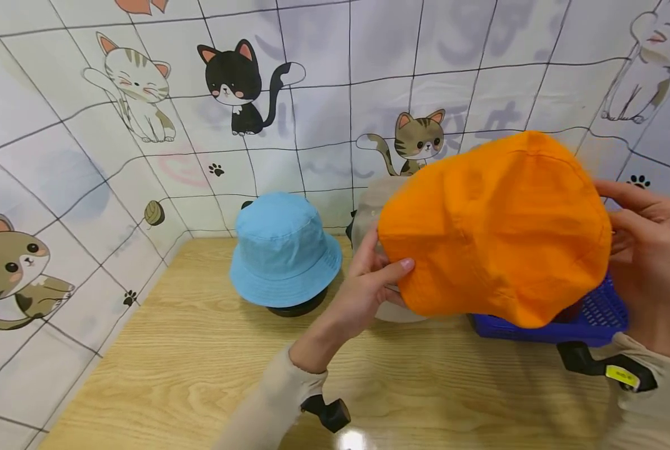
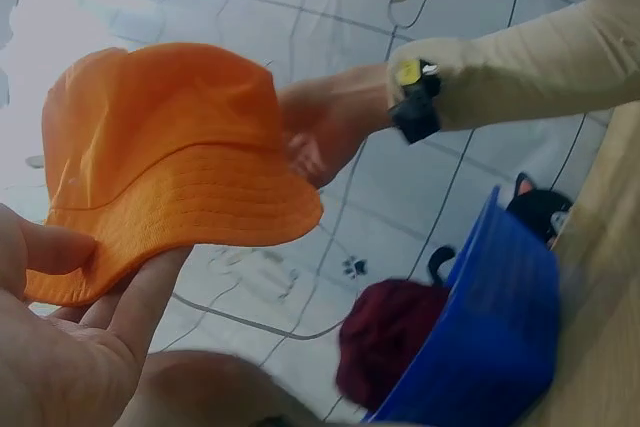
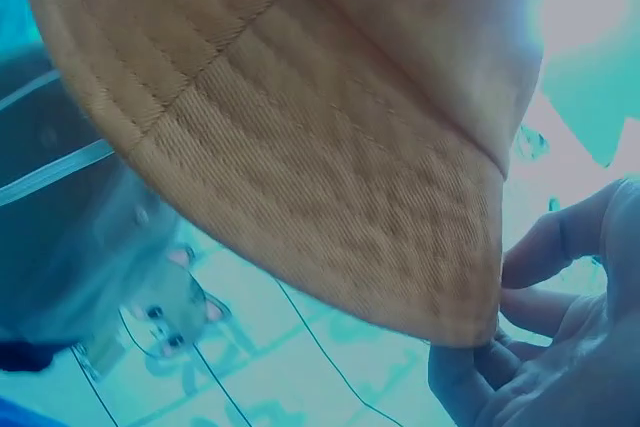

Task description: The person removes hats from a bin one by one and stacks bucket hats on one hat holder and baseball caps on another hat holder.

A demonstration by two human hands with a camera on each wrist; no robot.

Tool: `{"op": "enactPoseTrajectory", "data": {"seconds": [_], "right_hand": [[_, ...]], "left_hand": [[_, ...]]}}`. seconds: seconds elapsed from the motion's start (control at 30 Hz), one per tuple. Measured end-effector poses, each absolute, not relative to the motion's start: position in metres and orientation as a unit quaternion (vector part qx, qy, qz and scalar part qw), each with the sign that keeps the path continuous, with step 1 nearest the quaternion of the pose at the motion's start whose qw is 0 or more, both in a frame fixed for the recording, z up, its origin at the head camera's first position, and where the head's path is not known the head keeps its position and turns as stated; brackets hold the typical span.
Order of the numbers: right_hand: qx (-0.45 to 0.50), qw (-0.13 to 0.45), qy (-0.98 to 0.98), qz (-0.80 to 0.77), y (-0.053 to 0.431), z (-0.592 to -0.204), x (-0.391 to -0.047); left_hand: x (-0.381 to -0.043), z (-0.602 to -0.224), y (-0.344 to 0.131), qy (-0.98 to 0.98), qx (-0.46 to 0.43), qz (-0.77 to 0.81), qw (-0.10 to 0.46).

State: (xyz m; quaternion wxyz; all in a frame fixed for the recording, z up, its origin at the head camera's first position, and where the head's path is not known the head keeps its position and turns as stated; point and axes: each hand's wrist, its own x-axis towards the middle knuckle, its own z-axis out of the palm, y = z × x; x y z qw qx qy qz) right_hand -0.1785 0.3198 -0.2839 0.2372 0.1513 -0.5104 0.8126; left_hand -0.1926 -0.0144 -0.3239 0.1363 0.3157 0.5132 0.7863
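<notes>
Orange hat fronts patterned wall above wooden table.

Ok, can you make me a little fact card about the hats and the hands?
Orange hat: held up by both hands
Left hand: grips one side
Right hand: holds the other side
Light blue hat: over a dark base, on the table
Blue basket: dark red cloth inside
Wall: cartoon cats

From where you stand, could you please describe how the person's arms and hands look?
The left sleeve and right sleeve are beige, reaching the wrists. A black device sits at each wrist; the right one bears a yellow label. The left hand and right hand are ungloved.
</notes>
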Motion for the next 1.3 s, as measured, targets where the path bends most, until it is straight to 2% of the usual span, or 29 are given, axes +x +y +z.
{"op": "enactPoseTrajectory", "data": {"seconds": [0.27, 0.6, 0.87, 0.97, 1.1, 1.3], "right_hand": [[0.223, 0.204, -0.534, 0.79, 0.283, -0.283, -0.178], [0.246, 0.155, -0.554, 0.78, 0.23, -0.274, -0.187], [0.176, 0.226, -0.519, 0.805, 0.167, -0.272, -0.202], [0.158, 0.228, -0.513, 0.812, 0.148, -0.273, -0.206], [0.145, 0.203, -0.547, 0.799, 0.128, -0.276, -0.211], [0.145, 0.125, -0.6, 0.777, 0.099, -0.283, -0.219]], "left_hand": [[-0.205, -0.319, -0.065, 0.485, 0.313, 0.807, 0.123], [-0.232, -0.316, -0.118, 0.47, 0.295, 0.829, 0.071], [-0.245, -0.313, -0.156, 0.454, 0.283, 0.845, 0.028], [-0.25, -0.313, -0.168, 0.464, 0.259, 0.847, -0.004], [-0.255, -0.311, -0.181, 0.491, 0.204, 0.846, -0.049], [-0.26, -0.31, -0.196, 0.483, 0.133, 0.86, -0.091]]}}
